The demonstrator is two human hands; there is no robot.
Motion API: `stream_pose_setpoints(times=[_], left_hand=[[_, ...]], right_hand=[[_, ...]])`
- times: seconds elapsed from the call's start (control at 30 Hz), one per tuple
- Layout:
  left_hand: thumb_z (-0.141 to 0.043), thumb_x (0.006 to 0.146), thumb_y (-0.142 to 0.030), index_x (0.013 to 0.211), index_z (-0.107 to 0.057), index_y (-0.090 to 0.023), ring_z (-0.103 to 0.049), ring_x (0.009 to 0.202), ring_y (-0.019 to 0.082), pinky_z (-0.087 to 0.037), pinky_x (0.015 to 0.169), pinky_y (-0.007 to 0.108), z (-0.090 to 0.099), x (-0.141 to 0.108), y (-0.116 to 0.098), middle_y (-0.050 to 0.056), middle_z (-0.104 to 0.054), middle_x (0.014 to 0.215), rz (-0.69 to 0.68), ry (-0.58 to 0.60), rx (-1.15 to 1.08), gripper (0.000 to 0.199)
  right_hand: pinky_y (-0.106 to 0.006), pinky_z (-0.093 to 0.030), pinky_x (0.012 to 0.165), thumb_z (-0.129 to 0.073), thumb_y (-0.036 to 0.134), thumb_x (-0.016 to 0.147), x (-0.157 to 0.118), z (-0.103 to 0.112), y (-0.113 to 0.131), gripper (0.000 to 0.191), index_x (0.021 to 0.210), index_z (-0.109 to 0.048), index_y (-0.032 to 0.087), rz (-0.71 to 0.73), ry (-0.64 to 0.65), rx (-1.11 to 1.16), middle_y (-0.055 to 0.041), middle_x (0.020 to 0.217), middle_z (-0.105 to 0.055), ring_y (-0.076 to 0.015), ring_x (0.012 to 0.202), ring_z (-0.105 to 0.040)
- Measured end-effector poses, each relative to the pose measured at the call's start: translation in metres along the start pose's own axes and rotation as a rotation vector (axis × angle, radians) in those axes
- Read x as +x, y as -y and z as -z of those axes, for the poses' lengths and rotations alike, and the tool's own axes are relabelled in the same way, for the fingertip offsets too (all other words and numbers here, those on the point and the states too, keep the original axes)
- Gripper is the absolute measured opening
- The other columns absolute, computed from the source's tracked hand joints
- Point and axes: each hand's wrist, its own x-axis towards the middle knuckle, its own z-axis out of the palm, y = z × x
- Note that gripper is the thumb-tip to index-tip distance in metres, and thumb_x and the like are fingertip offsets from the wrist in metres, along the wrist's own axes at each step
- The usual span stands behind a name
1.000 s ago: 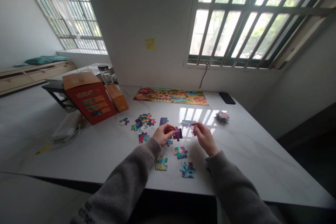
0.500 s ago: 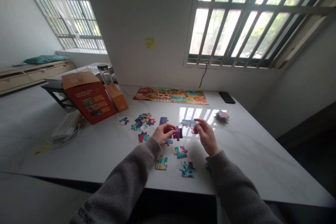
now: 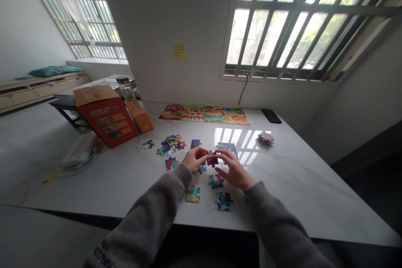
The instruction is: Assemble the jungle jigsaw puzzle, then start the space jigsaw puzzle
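Note:
Between finger and thumb, my left hand (image 3: 194, 160) holds a purple puzzle piece (image 3: 212, 158) above the white table. My right hand (image 3: 234, 169) is at that piece's right side, its fingers apart and one fingertip at the piece's edge. Behind the right hand lies a group of joined blue and purple pieces (image 3: 228, 148). A dark blue piece (image 3: 195, 144) lies behind my left hand, and a small blue piece (image 3: 202, 169) is beside it. Nearer me are a teal and pink piece (image 3: 215, 181), a yellow-green piece (image 3: 193, 194) and a teal spotted piece (image 3: 224, 202).
A pile of loose pieces (image 3: 171, 145) and a red piece (image 3: 171, 163) lie left. A stack of pieces (image 3: 266, 138) and a phone (image 3: 271, 116) are at right. A finished puzzle strip (image 3: 204, 114) runs along the back, with an orange box (image 3: 108, 119) at left.
My right hand has moved left from the joined pieces to the purple piece, uncovering more of the joined group. My left hand stays in place with the purple piece.

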Motion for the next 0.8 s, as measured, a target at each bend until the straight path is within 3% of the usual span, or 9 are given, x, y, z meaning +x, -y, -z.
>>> stream_pose_setpoints(times=[0.07,0.2,0.33,0.47,0.57,0.67,0.8], left_hand=[[-0.082,0.069,-0.047,0.091,-0.064,-0.013,-0.063,0.063,0.012,-0.052,0.060,0.026,-0.001,-0.001,0.000,0.002,-0.068,0.073,0.006,0.026,-0.008,0.045],[-0.081,0.070,-0.048,0.091,-0.063,-0.013,-0.062,0.063,0.012,-0.051,0.060,0.025,-0.001,-0.002,0.000,0.003,-0.068,0.076,0.014,0.042,-0.002,0.045],[-0.073,0.078,-0.049,0.101,-0.061,-0.013,-0.057,0.056,0.010,-0.050,0.057,0.025,0.000,-0.003,-0.002,0.002,-0.066,0.074,0.003,0.015,0.031,0.044],[-0.068,0.083,-0.044,0.100,-0.063,-0.013,-0.055,0.057,0.009,-0.048,0.056,0.024,-0.002,-0.004,-0.004,0.002,-0.064,0.073,-0.010,-0.001,0.069,0.036],[-0.068,0.083,-0.040,0.098,-0.064,-0.013,-0.056,0.059,0.010,-0.048,0.057,0.023,-0.003,-0.006,-0.003,0.002,-0.065,0.073,-0.015,0.043,0.105,0.031],[-0.066,0.083,-0.038,0.099,-0.065,-0.013,-0.056,0.058,0.010,-0.048,0.057,0.023,-0.004,-0.007,-0.002,0.002,-0.065,0.073,-0.015,0.072,0.133,0.029],[-0.065,0.084,-0.037,0.099,-0.065,-0.013,-0.056,0.058,0.010,-0.047,0.057,0.023,-0.003,-0.007,-0.002,0.002,-0.065,0.073,-0.019,0.079,0.150,0.028]], right_hand=[[-0.050,-0.050,0.104,-0.059,0.020,0.091,-0.001,-0.001,-0.002,0.037,0.128,-0.057,0.029,0.006,0.010,-0.012,-0.0104,0.137,-0.054,-0.0275,0.129,-0.051],[-0.049,-0.050,0.102,-0.057,0.020,0.094,0.001,0.001,-0.002,0.032,0.125,-0.059,0.028,-0.014,0.013,0.023,-0.0107,0.133,-0.058,-0.0265,0.124,-0.055],[-0.051,-0.048,0.103,-0.058,0.021,0.094,0.001,0.021,-0.007,0.031,0.125,-0.059,0.026,-0.010,-0.003,0.020,-0.0116,0.129,-0.061,-0.0277,0.123,-0.056],[-0.049,-0.050,0.097,-0.061,0.028,0.092,-0.017,0.053,-0.035,0.022,0.113,-0.065,0.026,-0.090,0.006,-0.053,-0.0107,0.121,-0.066,-0.0286,0.113,-0.060],[-0.049,-0.050,0.095,-0.062,0.036,0.090,-0.036,0.066,-0.060,0.018,0.104,-0.068,0.025,-0.195,-0.001,-0.098,-0.0108,0.114,-0.069,-0.0294,0.107,-0.062],[-0.046,-0.050,0.094,-0.063,0.040,0.090,-0.047,0.063,-0.073,0.020,0.103,-0.068,0.025,-0.228,-0.013,-0.120,-0.0104,0.113,-0.070,-0.0286,0.105,-0.062],[-0.047,-0.047,0.097,-0.064,0.033,0.089,-0.047,0.052,-0.070,0.014,0.100,-0.068,0.025,-0.210,0.005,-0.149,-0.0081,0.115,-0.071,-0.0276,0.107,-0.061]])
